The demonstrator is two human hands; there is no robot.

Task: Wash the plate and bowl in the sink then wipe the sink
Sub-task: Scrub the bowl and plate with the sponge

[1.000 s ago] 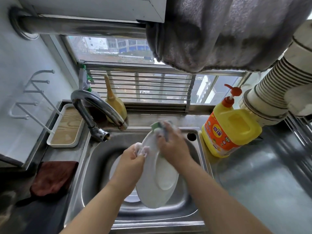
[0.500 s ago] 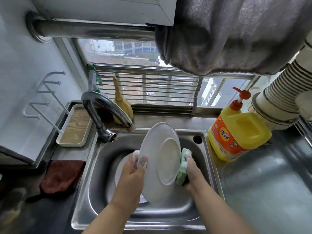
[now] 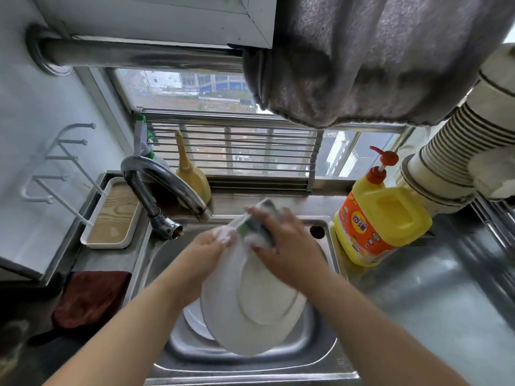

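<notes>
Plate [image 3: 250, 310] mid-scrub, tilted over sink [image 3: 326, 355]: left hand [image 3: 206, 252] grips its soapy top rim, right hand [image 3: 284, 246] presses sponge [image 3: 252, 222] there. Bowl [image 3: 192, 319] lies underneath; rinsing, bowl, sink wipe remain.

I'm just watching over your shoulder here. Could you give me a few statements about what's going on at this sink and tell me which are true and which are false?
1. The left hand holds the white plate tilted over the sink. True.
2. The right hand presses a sponge against the plate. True.
3. Water is pouring from the tap. False: no stream shows at the spout.
4. The yellow soap bottle stands left of the sink. False: it stands on the right.
5. A dark red cloth lies on the counter left of the sink. True.
6. The plate is dry and free of suds. False: foam shows near the fingers.
</notes>
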